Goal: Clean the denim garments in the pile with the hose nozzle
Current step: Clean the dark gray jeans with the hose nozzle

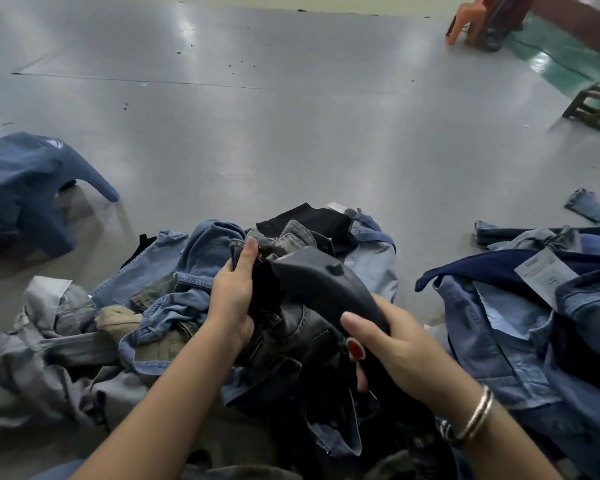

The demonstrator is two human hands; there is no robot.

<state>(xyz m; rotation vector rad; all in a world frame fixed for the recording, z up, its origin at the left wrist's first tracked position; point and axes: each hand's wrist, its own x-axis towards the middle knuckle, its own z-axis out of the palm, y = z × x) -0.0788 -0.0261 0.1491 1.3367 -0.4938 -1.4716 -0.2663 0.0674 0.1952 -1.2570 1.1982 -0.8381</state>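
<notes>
Right hand [392, 344] grips the nozzle [326, 282] by its handle, fingers curled round it, thumb just above the red button [356, 348]. Left hand [234, 292] pinches a dark garment [267, 292] bunched against the nozzle tip, atop the pile [174, 306]. Risk, as judged: bunched cloth may block the tip, leaving folds uncleaned.

Left hand [234, 292] grips a dark denim garment [284, 327] atop the pile [167, 299]. Right hand [395, 344] holds the black hose nozzle [323, 282], its tip against the garment.
</notes>
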